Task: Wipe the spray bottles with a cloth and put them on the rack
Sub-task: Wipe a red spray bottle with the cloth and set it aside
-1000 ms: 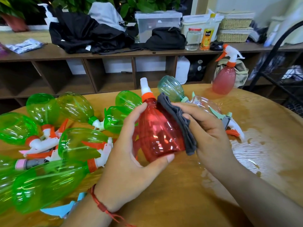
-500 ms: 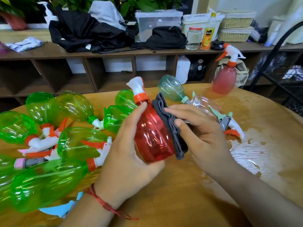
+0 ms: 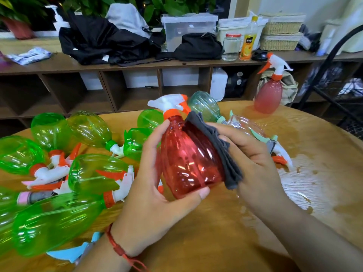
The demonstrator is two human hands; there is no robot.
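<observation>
Your left hand point(image 3: 149, 185) grips the red spray bottle point(image 3: 188, 160), fingers and thumb curled round it, above the table point(image 3: 216, 236). Your right hand point(image 3: 257, 165) curls its fingers over the grey cloth point(image 3: 222, 154), pressing it against the bottle. Green bottles point(image 3: 94, 173) lie on the table's left.

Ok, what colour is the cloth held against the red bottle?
Dark grey; the cloth shows best in the head view.

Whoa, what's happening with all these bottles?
Someone is wiping spray bottles. The left hand holds a red bottle above the table, while the right hand holds a grey cloth against its side. Lots of green bottles lie in a heap on the left. One pink bottle stands upright at the table's far edge.
</observation>
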